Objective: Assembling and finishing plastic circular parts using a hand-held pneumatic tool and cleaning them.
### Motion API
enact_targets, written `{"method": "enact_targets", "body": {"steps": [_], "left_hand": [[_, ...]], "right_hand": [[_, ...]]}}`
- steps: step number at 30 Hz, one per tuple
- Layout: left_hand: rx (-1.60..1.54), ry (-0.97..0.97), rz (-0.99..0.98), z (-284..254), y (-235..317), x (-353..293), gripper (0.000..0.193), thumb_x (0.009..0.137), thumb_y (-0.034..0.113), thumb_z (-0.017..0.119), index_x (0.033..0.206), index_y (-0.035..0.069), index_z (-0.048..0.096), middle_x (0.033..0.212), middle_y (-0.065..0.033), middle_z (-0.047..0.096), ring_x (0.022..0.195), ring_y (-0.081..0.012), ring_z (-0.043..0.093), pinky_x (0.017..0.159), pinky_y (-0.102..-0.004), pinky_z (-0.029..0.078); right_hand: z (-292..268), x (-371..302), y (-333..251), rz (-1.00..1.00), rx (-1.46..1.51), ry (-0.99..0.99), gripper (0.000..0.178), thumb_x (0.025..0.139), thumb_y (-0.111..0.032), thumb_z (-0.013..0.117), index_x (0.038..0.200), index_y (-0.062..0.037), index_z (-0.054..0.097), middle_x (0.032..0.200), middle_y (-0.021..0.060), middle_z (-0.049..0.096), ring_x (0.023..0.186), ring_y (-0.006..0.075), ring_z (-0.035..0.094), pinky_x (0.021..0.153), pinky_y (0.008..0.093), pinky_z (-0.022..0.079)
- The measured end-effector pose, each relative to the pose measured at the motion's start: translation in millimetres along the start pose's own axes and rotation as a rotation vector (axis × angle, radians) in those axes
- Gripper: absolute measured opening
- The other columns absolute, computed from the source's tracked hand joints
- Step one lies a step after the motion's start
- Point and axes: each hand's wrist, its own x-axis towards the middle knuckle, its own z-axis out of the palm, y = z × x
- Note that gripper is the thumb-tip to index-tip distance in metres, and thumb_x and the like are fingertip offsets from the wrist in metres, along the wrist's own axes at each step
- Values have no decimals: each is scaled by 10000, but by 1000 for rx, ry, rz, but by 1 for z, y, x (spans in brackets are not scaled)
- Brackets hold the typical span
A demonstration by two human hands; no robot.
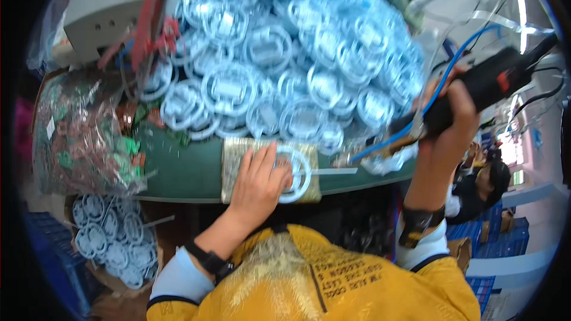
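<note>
Yellow apron (333, 285) nearest. Left hand (259, 181), fingers flat and together, pins ring part (295, 172) on pad (238, 150); right hand (449, 122) fist-clamped on power tool (493, 80). Likely trimming; next needs tool lowered accurately.

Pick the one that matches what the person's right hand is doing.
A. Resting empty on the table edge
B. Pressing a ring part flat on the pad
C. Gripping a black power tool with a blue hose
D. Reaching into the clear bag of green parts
C: the right hand is closed around the black power tool, raised above the table, with the blue hose running past it; the left hand holds down the light blue ring part.
</note>
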Motion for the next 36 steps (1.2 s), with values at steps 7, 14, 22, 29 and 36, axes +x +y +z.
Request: {"method": "enact_targets", "body": {"steps": [7, 14, 22, 29, 36], "left_hand": [[45, -22, -3, 3, 0, 4, 138, 866, 115, 704, 930, 23, 626, 1370, -257, 538, 1210, -393, 549, 1050, -540, 387], [37, -75, -19, 4, 1, 2, 191, 862, 92, 701, 1006, -25, 654, 1374, -247, 533, 1224, -386, 543, 1039, -547, 391], [58, -96, -13, 1, 1, 2, 248, 841, 75, 703, 1076, 2, 670, 1362, -212, 540, 1259, -387, 517, 1085, -559, 359], [89, -107, 3, 2, 1, 1, 241, 783, 53, 732, 1012, 51, 655, 1373, -247, 536, 1260, -363, 526, 1062, -545, 377], [95, -101, 7, 3, 0, 2, 262, 763, 25, 721, 1015, 52, 657, 1376, -246, 533, 1270, -362, 520, 1066, -548, 374]], "right_hand": [[1, -1, 23, 11, 96, -216, 329, 955, -228, 564, 1150, 37, 558, 875, 93, 520, 774, 202, 558, 680, 347, 477], [59, -26, 2, -17, 179, 68, 459, 903, -235, 630, 1181, 73, 435, 749, 78, 524, 578, 199, 592, 534, 303, 520], [49, -22, 5, -13, 156, -33, 465, 889, -233, 655, 1181, 72, 459, 747, 79, 533, 589, 202, 601, 540, 320, 530], [48, -22, -1, 67, 187, -1, 448, 875, -213, 673, 1167, 68, 481, 745, 87, 547, 598, 207, 610, 538, 325, 529], [26, -17, 23, 53, 321, -108, 462, 874, -229, 671, 1182, 67, 494, 770, 121, 588, 601, 223, 616, 538, 354, 531]]}}
